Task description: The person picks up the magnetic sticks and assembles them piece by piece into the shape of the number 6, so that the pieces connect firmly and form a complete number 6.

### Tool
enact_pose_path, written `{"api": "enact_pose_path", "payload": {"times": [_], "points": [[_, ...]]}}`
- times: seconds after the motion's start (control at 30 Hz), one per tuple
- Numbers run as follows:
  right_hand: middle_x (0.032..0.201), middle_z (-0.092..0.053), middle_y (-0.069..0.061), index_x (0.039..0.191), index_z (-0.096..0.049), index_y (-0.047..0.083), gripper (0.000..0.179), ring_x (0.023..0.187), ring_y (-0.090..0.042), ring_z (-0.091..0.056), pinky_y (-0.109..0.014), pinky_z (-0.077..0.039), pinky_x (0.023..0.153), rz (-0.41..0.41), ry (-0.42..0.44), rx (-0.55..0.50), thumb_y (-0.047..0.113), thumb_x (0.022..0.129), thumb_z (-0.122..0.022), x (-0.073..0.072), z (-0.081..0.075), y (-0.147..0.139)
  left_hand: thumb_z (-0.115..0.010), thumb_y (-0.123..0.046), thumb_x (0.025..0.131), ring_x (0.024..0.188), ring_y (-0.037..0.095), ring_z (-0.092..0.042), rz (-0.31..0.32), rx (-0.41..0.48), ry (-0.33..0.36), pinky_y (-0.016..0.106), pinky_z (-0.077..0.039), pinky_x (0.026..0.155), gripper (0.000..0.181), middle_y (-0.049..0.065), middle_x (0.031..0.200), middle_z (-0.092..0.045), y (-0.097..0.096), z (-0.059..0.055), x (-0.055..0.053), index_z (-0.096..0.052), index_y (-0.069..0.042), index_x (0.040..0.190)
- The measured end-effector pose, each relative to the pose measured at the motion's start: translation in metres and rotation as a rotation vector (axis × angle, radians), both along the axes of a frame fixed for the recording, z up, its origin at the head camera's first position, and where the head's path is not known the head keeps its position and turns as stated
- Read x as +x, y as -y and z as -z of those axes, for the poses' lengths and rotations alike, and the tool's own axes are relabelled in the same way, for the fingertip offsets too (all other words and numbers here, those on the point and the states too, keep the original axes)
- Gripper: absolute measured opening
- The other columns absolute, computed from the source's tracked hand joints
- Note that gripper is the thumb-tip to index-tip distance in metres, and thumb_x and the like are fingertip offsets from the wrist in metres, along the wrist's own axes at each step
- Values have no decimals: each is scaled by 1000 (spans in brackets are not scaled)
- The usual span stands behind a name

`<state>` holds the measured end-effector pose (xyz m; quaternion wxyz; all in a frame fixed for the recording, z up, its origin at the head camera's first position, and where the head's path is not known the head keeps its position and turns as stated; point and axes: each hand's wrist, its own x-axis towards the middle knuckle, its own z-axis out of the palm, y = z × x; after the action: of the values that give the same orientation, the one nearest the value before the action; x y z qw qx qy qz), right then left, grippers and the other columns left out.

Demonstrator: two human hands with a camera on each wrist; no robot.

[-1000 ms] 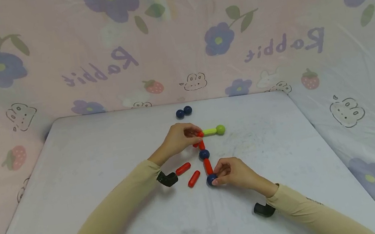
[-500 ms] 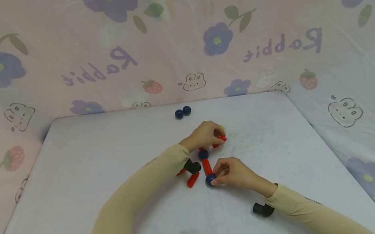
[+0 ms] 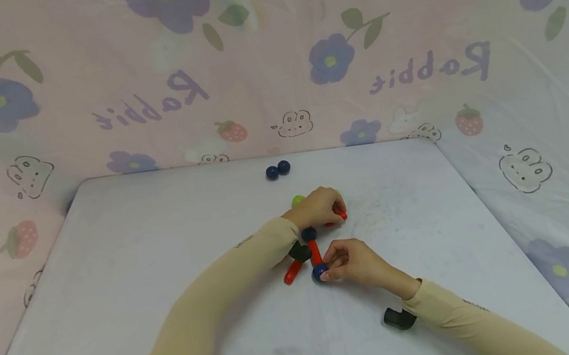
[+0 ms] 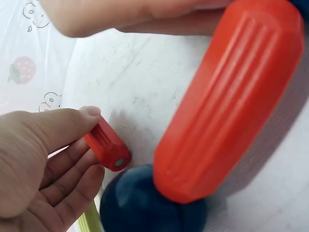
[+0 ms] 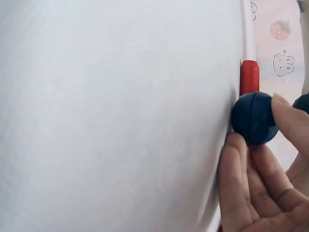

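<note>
In the head view my left hand (image 3: 318, 207) is just beyond the middle blue ball (image 3: 309, 234), pinching a short red magnetic rod (image 4: 107, 145) between thumb and fingers. The left wrist view shows a grey magnet in that rod's end, close to the blue ball (image 4: 153, 205). A second red rod (image 4: 227, 106) links this ball to a nearer blue ball (image 5: 253, 118). My right hand (image 3: 355, 262) pinches the nearer ball at the table surface. A green ball (image 3: 298, 200) and a yellow-green rod (image 4: 89, 220) lie partly hidden by my left hand.
Two blue balls (image 3: 278, 170) sit together near the table's far edge. A loose red rod (image 3: 293, 272) lies left of the linked pieces, beneath the left wrist's black camera (image 3: 300, 252). The white table (image 3: 160, 233) meets a patterned cloth (image 3: 259, 83) behind.
My left hand has moved right, carrying the red rod past the middle blue ball. The green ball at its left has come into view. My right hand keeps its hold on the near ball.
</note>
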<state>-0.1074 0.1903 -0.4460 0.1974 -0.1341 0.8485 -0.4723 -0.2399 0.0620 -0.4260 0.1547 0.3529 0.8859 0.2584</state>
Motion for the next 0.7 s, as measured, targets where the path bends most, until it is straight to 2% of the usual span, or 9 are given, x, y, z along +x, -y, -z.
{"api": "enact_pose_path", "payload": {"times": [0.27, 0.43, 0.53, 0.7], "points": [[93, -74, -12, 97, -67, 2, 30, 77, -13, -68, -21, -54, 67, 5, 13, -25, 18, 77, -85, -1, 4, -3, -76, -20, 88, 88, 10, -62, 18, -22, -36, 16, -48, 77, 21, 2, 101, -71, 0, 4, 1, -74, -10, 106], [91, -73, -12, 95, -67, 2, 30, 75, -12, -68, -21, -54, 67, 4, 2, -35, 18, 76, -85, -1, 5, -2, -72, -18, 90, 92, 13, -65, 44, 69, -63, 17, -50, 79, 22, 5, 100, -73, 8, -3, 2, -73, -6, 109], [91, -73, -11, 94, -67, 3, 30, 75, -12, -68, -21, -54, 67, 5, -5, -24, 18, 76, -85, -1, 6, -3, -71, -17, 91, 92, 13, -66, 43, 141, -52, 17, -51, 80, 22, 5, 100, -74, 15, -9, 7, -73, -5, 110], [90, -75, -12, 96, -67, 2, 28, 75, -12, -68, -21, -54, 67, 1, -3, -21, 16, 78, -84, -2, 7, -3, -71, -15, 91, 89, 12, -67, -31, 244, 0, 16, -53, 79, 23, 4, 99, -75, 34, -19, 22, -73, -5, 111]]}}
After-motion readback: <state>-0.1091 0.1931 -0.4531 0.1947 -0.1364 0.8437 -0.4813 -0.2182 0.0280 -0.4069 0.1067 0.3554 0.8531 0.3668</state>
